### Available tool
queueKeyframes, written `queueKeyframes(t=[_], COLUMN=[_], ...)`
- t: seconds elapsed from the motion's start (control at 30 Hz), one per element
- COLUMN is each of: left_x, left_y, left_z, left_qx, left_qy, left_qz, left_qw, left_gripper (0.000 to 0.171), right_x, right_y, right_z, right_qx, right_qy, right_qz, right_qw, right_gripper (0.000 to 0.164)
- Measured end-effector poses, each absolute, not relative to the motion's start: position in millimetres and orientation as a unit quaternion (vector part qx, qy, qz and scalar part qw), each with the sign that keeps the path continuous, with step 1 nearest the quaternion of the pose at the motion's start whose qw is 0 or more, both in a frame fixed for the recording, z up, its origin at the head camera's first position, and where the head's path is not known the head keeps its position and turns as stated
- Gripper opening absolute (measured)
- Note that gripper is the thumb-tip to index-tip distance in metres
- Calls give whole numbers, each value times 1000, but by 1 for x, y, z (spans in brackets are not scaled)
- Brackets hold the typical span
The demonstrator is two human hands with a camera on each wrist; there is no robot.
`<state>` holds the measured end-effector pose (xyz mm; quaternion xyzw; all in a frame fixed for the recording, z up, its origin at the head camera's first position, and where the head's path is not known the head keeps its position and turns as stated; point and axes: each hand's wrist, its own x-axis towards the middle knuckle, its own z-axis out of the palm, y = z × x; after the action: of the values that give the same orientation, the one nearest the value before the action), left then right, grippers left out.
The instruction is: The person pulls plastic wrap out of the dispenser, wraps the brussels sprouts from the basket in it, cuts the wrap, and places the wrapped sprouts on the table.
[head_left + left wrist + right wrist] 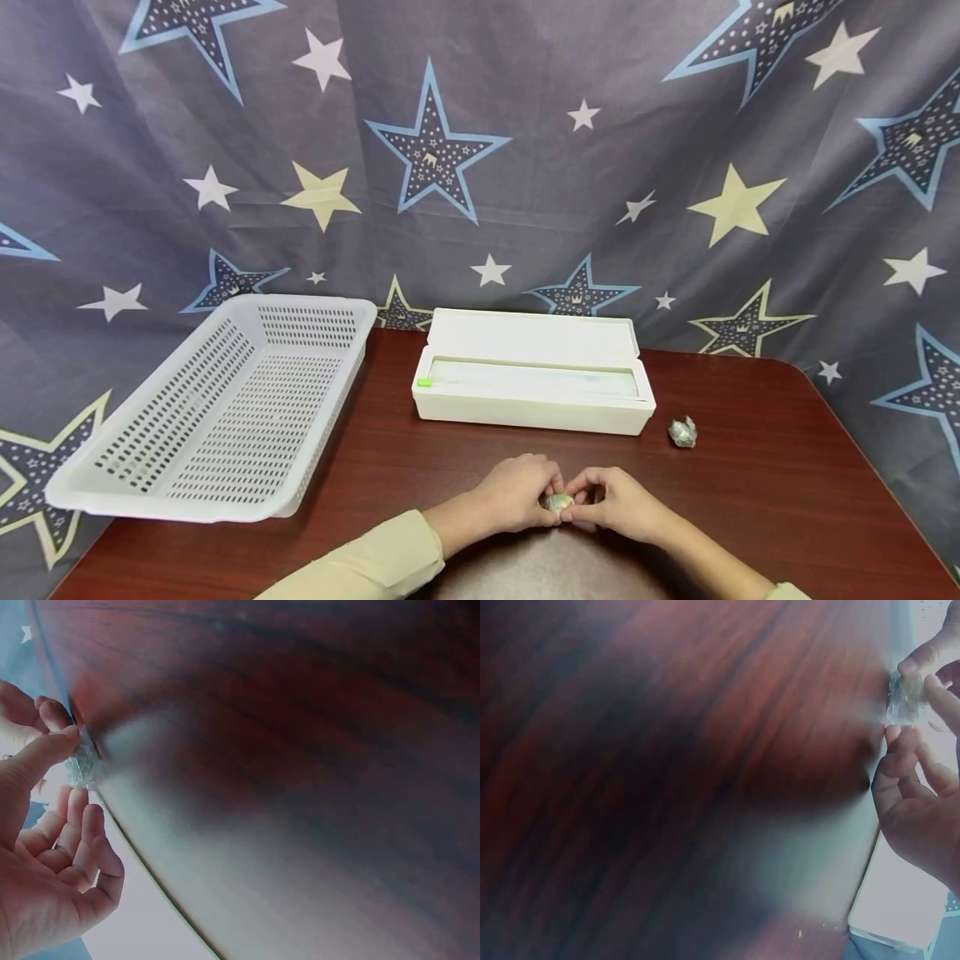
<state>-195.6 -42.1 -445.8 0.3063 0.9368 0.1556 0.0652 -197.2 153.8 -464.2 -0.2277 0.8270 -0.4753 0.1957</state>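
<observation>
Over the table, both hands hold one small lump wrapped in crinkled clear film, with yellow-green showing through. My left hand pinches its left side between thumb and fingers. From the opposite side, my right hand grips it with thumb and fingertips. The left wrist view shows the shiny film-wrapped lump between the left thumb and fingers. In the right wrist view the crumpled film catches light between fingertips of both hands. What is inside cannot be made out.
Behind the hands stands a white cling film dispenser, lid raised, with a green slider at its left. A second crumpled, film-wrapped lump lies to its right. On the left is a white perforated plastic basket. A star-patterned curtain hangs behind.
</observation>
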Motion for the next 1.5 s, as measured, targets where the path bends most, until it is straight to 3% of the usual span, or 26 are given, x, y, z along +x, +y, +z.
queueKeyframes(t=[0.3, 0.63, 0.97, 1.17, 1.33, 1.5], left_x=[-195, -198, -205, -213, -216, -215], left_y=[-47, -61, -57, -55, -55, -55], left_z=[-453, -443, -447, -448, -450, -451], left_qx=[278, 277, 298, 319, 345, 354], left_qy=[925, 892, 908, 905, 899, 893], left_qz=[240, 311, 262, 250, 231, 236], left_qw=[96, 178, 134, 130, 137, 145], left_gripper=[36, 13, 9, 18, 33, 27], right_x=[-193, -191, -189, -188, -188, -187], right_y=[154, 155, 156, 158, 159, 161], right_z=[-464, -466, -467, -468, -470, -472], right_qx=[-214, -203, -196, -192, -195, -211], right_qy=[823, 814, 815, 812, 820, 840], right_qz=[-483, -505, -503, -507, -500, -479], right_qw=[207, 204, 211, 215, 198, 145], right_gripper=[29, 30, 28, 30, 33, 30])
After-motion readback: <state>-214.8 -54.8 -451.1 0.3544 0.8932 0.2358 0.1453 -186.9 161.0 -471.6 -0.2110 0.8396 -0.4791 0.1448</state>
